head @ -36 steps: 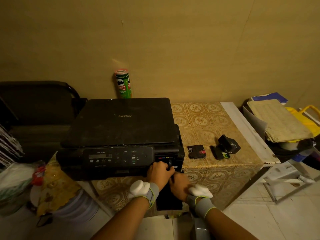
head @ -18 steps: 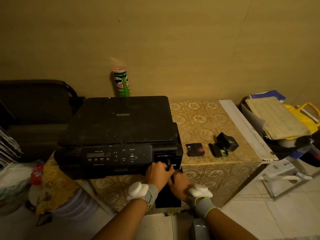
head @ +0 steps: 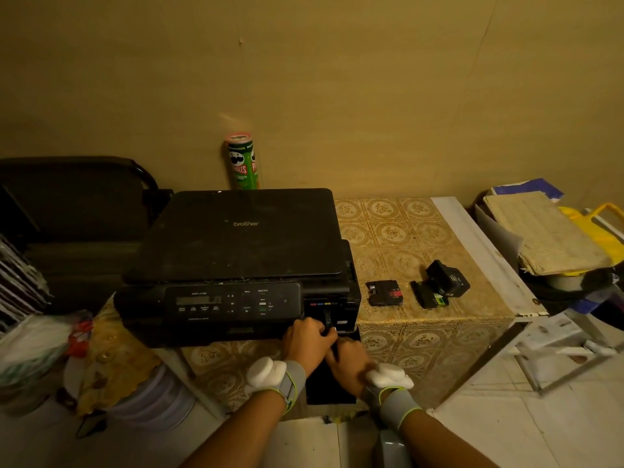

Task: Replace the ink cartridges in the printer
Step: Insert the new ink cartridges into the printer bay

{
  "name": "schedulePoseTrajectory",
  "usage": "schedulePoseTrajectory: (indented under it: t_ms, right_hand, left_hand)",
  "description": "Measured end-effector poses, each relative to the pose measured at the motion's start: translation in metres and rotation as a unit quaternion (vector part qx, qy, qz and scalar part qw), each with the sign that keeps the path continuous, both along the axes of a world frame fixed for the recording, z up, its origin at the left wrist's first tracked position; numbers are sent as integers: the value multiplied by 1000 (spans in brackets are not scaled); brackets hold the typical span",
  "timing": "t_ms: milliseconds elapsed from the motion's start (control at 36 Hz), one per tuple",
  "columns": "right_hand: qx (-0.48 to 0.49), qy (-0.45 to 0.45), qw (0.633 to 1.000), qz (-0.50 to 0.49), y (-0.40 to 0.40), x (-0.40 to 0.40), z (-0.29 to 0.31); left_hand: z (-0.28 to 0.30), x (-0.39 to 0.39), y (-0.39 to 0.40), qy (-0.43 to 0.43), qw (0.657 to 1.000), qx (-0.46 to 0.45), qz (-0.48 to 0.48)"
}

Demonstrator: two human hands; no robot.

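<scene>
Printer (head: 236,261) | bay door (head: 332,383) dropped for access | left hand (head: 309,339), right hand (head: 351,361) curled at slots; grasp cannot be told | cartridges (head: 385,292) set aside

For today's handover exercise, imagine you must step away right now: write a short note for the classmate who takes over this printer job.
Left hand: curled at the open cartridge bay on the front right of the printer; whether it grips anything is hidden.
Right hand: just below the bay, fingers closed on a dark part; which part is unclear.
Bay door hangs open below.
On the table, right of the printer: one cartridge with a red label, one with a green label, and a black one leaning on it.
Done: bay opened, three cartridges laid out.
Left: finish the cartridge in hand, deal with the others, shut the door.
</scene>
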State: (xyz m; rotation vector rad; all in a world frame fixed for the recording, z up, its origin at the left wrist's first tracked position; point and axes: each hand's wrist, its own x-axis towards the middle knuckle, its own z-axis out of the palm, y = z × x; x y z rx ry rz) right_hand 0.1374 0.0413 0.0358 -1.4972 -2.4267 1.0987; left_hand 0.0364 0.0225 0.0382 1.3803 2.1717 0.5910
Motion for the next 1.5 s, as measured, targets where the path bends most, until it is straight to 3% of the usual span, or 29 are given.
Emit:
schedulePoseTrajectory:
  t_ms: [611,806,1000,1222,1500]
  right_hand:
    - [-8,-12,1000,7,10,-10,-1]
    - [0,-12,1000,-2,10,-11,-8]
    - [8,-8,1000,5,11,-12,-10]
    - [10,-10,1000,2,14,-12,-14]
    - [32,-11,999,16,15,-11,-15]
  left_hand:
    - [14,-3,4,-27,999,-13,30]
    - [10,-4,-1,-99,994,-1,48]
    - [8,-3,-1,-85,995,4,57]
    - [2,-5,3,-127,986,31,103]
    - [-1,-4,2,-73,992,48,91]
